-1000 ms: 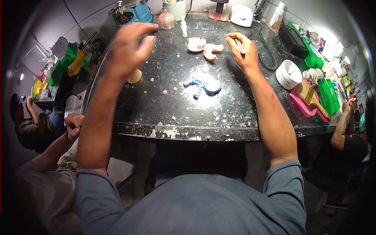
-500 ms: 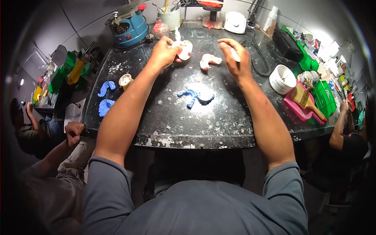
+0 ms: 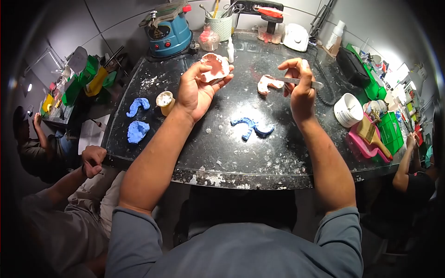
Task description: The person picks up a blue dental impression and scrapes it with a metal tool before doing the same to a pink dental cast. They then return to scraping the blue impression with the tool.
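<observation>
My left hand [image 3: 199,90] holds a pinkish-white dental cast [image 3: 214,67], its arch of teeth facing up, with the thumb on its near side. In my right hand [image 3: 300,85] a slim metal tool [image 3: 303,82] is gripped between the fingers, its tip pointing left. Just left of that hand, a second, horseshoe-shaped cast [image 3: 265,85] rests on the black table [image 3: 204,153]. Nearer to me lie blue horseshoe-shaped impressions [image 3: 245,125]. Two more blue pieces, one curved [image 3: 138,106] and one broader [image 3: 137,132], are at the left.
A blue machine [image 3: 168,34] stands at the back left, near a tool cup [image 3: 219,25] and a white dropper bottle [image 3: 231,50]. A small yellowish cup [image 3: 165,103] is beside my left forearm. At right are a white tub [image 3: 348,110] and pink dustpan [image 3: 366,141]. Other people sit both sides.
My left hand has turned palm up, showing the cast's inner side. My right hand now has its tool level, near the lying cast. The view has shifted slightly.
</observation>
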Motion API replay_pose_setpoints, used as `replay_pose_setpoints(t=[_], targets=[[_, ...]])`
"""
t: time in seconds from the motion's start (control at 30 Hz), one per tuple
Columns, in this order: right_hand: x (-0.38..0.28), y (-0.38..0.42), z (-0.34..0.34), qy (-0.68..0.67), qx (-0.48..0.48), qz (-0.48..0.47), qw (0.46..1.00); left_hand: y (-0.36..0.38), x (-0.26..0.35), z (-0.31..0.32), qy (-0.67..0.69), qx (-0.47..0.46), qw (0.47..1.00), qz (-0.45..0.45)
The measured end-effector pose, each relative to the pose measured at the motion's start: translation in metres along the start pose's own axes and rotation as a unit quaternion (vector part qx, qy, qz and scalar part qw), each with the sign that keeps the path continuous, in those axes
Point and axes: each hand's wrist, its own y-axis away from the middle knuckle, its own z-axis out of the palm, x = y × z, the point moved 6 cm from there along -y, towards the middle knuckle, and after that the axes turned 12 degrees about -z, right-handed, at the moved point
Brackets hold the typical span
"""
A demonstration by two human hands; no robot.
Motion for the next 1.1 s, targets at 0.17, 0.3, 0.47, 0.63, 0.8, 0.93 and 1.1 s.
replay_pose_setpoints(t=[0.17,0.3,0.47,0.63,0.8,0.93,1.1], targets=[[-0.005,0.004,0.014,-0.043,0.001,-0.034,0.998,0.003,-0.002,0.001,-0.116,0.045,0.990,0.073],[-0.004,0.005,0.018,-0.022,-0.012,-0.040,0.999,0.001,-0.005,-0.001,-0.083,0.017,0.996,0.042],[-0.012,0.010,0.029,0.005,-0.034,-0.050,0.998,0.001,-0.008,0.002,-0.113,0.023,0.992,0.057],[-0.046,0.013,0.040,0.052,-0.083,-0.197,0.976,0.002,-0.011,0.007,-0.130,-0.008,0.986,0.103],[-0.070,0.013,0.044,0.101,-0.107,-0.299,0.943,0.005,-0.010,0.010,-0.253,0.057,0.950,0.172],[-0.073,0.015,0.047,0.112,-0.123,-0.307,0.937,0.008,-0.009,0.013,-0.331,0.051,0.917,0.218],[-0.069,0.014,0.048,0.112,-0.133,-0.289,0.941,0.006,-0.013,0.011,-0.368,0.071,0.913,0.161]])
